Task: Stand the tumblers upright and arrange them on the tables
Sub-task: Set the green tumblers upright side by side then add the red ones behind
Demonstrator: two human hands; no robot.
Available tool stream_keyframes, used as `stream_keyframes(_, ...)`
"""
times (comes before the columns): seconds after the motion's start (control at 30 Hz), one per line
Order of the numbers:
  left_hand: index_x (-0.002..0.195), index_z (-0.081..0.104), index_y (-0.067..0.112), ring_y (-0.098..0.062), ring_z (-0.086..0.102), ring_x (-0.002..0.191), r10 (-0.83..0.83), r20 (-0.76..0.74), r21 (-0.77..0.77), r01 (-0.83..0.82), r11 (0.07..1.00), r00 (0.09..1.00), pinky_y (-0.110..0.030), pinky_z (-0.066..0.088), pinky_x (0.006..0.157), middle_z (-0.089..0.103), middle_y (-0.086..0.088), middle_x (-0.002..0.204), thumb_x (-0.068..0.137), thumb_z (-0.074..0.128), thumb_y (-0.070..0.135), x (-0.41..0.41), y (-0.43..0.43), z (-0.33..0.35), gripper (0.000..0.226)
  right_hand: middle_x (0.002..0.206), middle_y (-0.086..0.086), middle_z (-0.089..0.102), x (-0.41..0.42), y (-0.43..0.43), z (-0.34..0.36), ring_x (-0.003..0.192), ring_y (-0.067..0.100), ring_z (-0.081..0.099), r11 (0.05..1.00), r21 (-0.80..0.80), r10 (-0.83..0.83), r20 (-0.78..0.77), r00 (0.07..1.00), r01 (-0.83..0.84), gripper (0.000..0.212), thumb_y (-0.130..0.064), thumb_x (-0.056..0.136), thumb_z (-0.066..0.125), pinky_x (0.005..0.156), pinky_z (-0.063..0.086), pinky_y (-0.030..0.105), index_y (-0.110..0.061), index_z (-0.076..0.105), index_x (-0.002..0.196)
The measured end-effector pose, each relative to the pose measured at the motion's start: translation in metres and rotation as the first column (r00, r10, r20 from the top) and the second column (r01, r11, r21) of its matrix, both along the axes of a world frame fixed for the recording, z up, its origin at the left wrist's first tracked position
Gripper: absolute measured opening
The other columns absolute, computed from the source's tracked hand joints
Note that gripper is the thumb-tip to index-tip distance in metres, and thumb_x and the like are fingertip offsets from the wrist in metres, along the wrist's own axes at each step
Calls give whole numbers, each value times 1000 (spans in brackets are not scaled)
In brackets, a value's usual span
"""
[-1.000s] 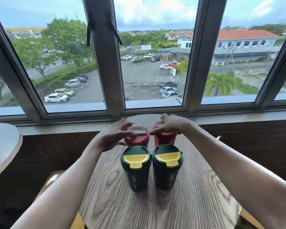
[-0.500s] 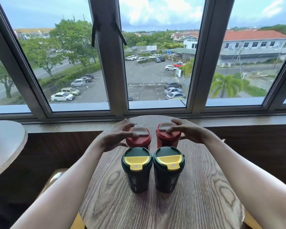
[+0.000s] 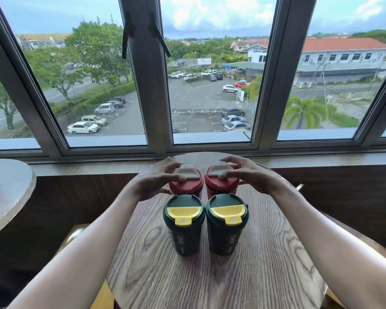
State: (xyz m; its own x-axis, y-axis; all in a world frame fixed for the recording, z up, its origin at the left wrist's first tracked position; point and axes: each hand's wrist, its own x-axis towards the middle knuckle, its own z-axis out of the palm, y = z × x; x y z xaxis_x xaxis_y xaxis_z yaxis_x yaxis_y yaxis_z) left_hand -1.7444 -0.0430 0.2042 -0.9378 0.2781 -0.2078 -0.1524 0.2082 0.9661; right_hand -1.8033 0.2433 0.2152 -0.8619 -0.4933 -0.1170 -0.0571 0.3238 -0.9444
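My left hand (image 3: 156,186) curls over the lid of the left red tumbler (image 3: 186,183), fingers spread across the top and the thumb at its near side, holding it by the lid rim; my right hand (image 3: 243,175) mirrors it on the right red tumbler (image 3: 221,182), fingertips on the pale flap and the rest of the hand wrapped round the right of the lid. I hold them from above like this, I judge, because a grip on the lids lets me nudge and twist each cup into line without tipping it. Both forearms come in low from the near corners and meet at the far middle of the round wooden table (image 3: 265,264), wrists bent slightly down. The two red tumblers stand upright, side by side and very nearly touching, in the far row. Just near of them the two green tumblers, the left one (image 3: 183,226) and the right one (image 3: 227,225), stand upright as well, yellow flaps turned toward me, so the four make a tight square. To my mind the arranging here is almost finished, only a squaring-up left. A second table (image 3: 9,192) lies well apart at the left, and the window (image 3: 210,85) runs along the far side.
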Motion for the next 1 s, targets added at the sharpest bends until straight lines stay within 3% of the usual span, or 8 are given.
stream_keyframes(0.3,125,63,37,-28,57,125,-1,-13,-7,1,1000,1000,-48,48,99,60,-3,135,65,82,42,0,0,0,63,104,3,68,10,-1,-3,87,17,63,999,-34,21,-5,1000,-21,63,-30,66,80,58,50,18,-23,59,125)
stream_keyframes(0.53,128,54,33,-21,57,120,81,-47,-2,-82,997,996,-43,49,99,56,5,130,68,81,38,9,5,-1,66,127,9,62,10,2,-5,112,24,63,995,45,85,-23,996,-83,68,-44,72,77,78,53,28,-22,54,133)
stream_keyframes(0.6,128,54,28,-18,59,116,101,-77,-24,-103,994,992,-40,51,96,58,7,126,69,78,37,13,6,-1,64,128,6,60,9,1,-3,114,22,61,995,79,61,-72,996,-55,63,-51,77,75,86,52,30,-25,56,131)
stream_keyframes(0.7,134,57,25,-21,63,116,114,-109,-97,-124,988,988,-35,54,89,64,-1,128,71,77,50,15,2,3,71,125,3,63,6,-6,8,115,19,59,991,132,28,-188,982,-3,50,-52,86,66,96,50,36,-23,61,126)
stream_keyframes(0.77,129,61,21,-21,65,111,184,-182,-140,-211,967,966,-37,55,88,67,-3,122,84,71,49,16,2,9,53,119,4,68,4,-14,17,113,20,61,991,132,10,-287,958,29,45,-48,88,65,98,50,39,-17,64,121)
stream_keyframes(0.87,111,68,16,-22,68,88,307,-413,-214,-419,883,857,-31,53,74,71,-4,100,95,64,28,19,-2,22,20,107,2,69,1,-32,35,101,17,64,993,112,20,-427,904,30,31,-31,90,68,86,51,28,-10,66,113)
stream_keyframes(1.0,99,73,12,-16,66,73,313,-599,-334,-586,738,737,-30,55,67,72,-4,86,93,67,19,36,-23,44,11,101,3,68,1,-77,65,92,16,64,985,158,149,-528,836,-76,24,-21,89,70,82,50,23,-9,68,110)
